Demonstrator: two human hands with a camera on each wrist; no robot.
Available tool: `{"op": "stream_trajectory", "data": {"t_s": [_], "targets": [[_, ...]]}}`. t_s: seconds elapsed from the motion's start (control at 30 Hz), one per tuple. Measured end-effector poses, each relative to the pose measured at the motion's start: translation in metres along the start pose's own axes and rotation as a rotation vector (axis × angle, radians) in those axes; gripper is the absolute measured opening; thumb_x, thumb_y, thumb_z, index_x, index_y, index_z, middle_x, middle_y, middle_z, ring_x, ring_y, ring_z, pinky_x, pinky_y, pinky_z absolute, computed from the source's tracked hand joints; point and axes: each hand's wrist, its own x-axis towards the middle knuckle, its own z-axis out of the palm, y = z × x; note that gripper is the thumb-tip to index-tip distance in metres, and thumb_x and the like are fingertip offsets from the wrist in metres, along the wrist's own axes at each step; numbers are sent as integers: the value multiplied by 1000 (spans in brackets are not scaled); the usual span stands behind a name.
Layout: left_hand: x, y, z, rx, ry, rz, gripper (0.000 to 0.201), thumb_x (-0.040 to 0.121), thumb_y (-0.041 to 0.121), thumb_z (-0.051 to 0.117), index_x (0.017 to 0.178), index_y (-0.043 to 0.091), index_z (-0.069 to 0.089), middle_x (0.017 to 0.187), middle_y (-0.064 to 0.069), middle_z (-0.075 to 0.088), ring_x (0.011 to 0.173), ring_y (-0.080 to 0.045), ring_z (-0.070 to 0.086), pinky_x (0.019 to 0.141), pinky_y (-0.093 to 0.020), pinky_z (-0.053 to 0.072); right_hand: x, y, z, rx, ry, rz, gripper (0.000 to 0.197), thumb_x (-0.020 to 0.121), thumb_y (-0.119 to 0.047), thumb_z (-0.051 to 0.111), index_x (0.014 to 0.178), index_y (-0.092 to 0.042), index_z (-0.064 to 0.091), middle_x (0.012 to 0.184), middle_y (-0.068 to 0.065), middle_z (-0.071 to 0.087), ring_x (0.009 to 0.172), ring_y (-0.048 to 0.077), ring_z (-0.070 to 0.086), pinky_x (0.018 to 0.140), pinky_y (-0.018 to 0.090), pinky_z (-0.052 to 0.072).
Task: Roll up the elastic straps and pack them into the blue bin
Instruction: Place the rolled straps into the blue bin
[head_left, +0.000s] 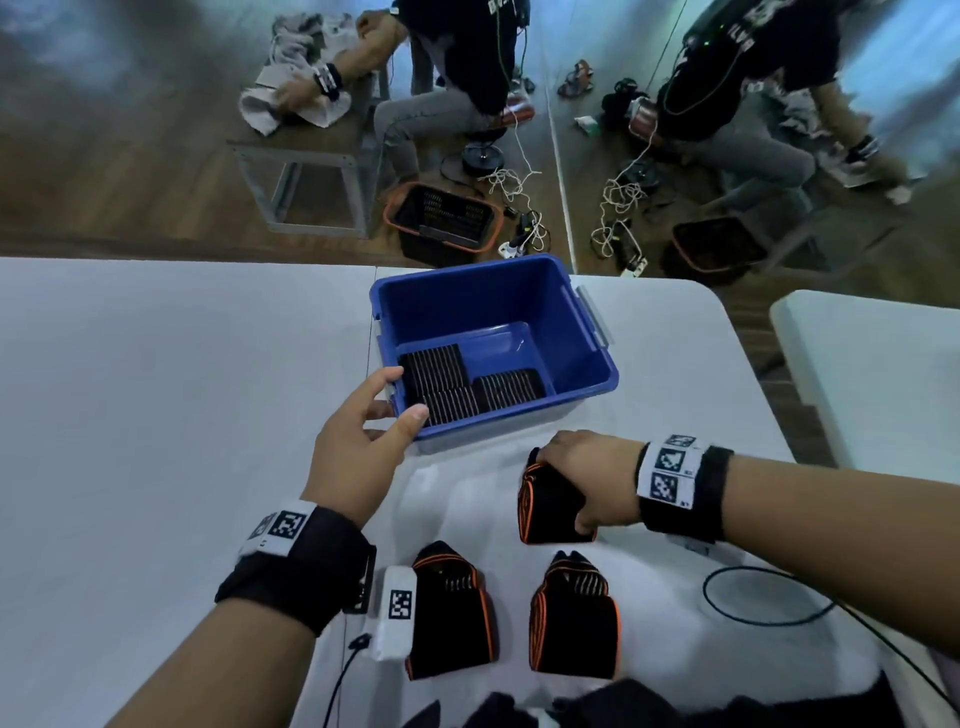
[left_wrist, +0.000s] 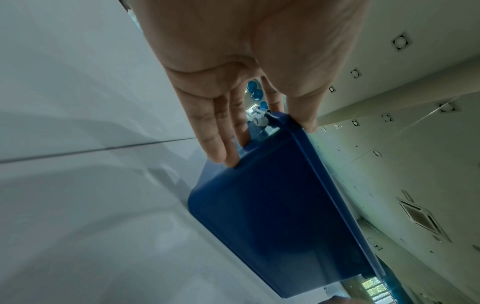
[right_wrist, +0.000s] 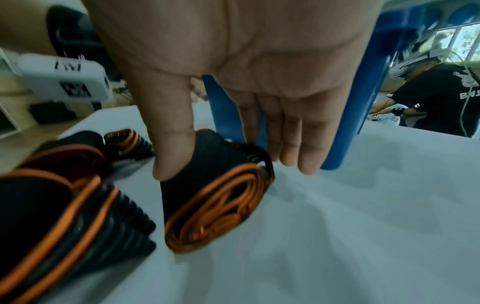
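The blue bin stands on the white table with three rolled black straps lying flat in its near left part. My left hand holds the bin's near left corner, thumb on the rim and fingers against the outer wall. My right hand grips a rolled black strap with orange edging that rests on the table just in front of the bin. In the right wrist view the thumb and fingers sit on opposite sides of this roll. Two more rolled straps lie nearer to me.
A white tagged block lies left of the near rolls, with a thin black cable looping at the right. Dark fabric sits at the table's near edge. Beyond the table are seated people and an orange-rimmed basket on the floor.
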Motion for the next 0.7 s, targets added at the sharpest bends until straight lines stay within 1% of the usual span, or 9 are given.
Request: {"op": "stream_trajectory", "data": {"t_s": [0.07, 0.1, 0.2, 0.27, 0.43, 0.57, 0.63, 0.7], "targets": [[0, 1, 0, 3, 3, 3, 41, 92, 43, 69, 128, 56, 54, 114, -4, 67, 92, -19, 73, 81, -46, 63, 6, 3, 12, 9, 15, -4, 79, 71, -30, 82, 138, -17, 43, 129, 5, 51, 118, 26, 52, 98, 40, 49], [0, 1, 0, 2, 5, 1, 42, 92, 43, 69, 129, 55, 54, 114, -4, 67, 90, -19, 73, 80, -45, 63, 8, 3, 15, 17, 23, -13, 76, 72, -29, 80, 138, -18, 43, 129, 5, 52, 117, 26, 53, 98, 40, 49], [-1, 1, 0, -11, 10, -7, 43, 92, 40, 70, 131, 50, 55, 114, -5, 67, 85, -18, 75, 79, -43, 64, 11, 3, 19, 20, 38, -40, 62, 76, -26, 73, 132, -17, 49, 124, 5, 56, 112, 26, 56, 94, 38, 50], [-1, 1, 0, -13, 11, -7, 43, 92, 40, 70, 131, 49, 55, 114, -6, 67, 84, -18, 75, 78, -42, 64, 12, 4, 18, 29, 37, -44, 56, 78, -24, 71, 129, -17, 51, 122, 5, 58, 110, 25, 56, 92, 38, 51], [-1, 1, 1, -17, 10, -9, 44, 92, 40, 69, 133, 47, 55, 116, -7, 67, 84, -17, 75, 79, -41, 64, 10, 3, 15, 76, 19, -27, 52, 75, -25, 72, 124, -20, 54, 117, 2, 62, 104, 23, 58, 87, 37, 53], [-2, 1, 2, -21, 16, -10, 44, 92, 40, 69, 133, 47, 55, 114, -6, 67, 84, -16, 75, 81, -44, 63, -6, 1, 0, 110, 6, -36, 47, 73, -24, 73, 117, -22, 57, 109, 0, 64, 97, 20, 59, 82, 34, 53], [-2, 2, 3, -27, 20, -12, 43, 92, 41, 69, 132, 48, 55, 113, -4, 67, 84, -15, 74, 83, -45, 62, -22, -2, -18, 107, -1, -51, 46, 72, -24, 73, 116, -24, 59, 105, -3, 64, 94, 18, 59, 81, 34, 53], [-1, 1, 3, -35, 23, -17, 43, 92, 41, 69, 131, 50, 55, 113, -3, 66, 86, -15, 74, 85, -46, 62, -43, -7, -47, 126, 37, -63, 46, 70, -23, 74, 114, -27, 60, 100, -7, 65, 89, 13, 60, 78, 30, 54]]}}
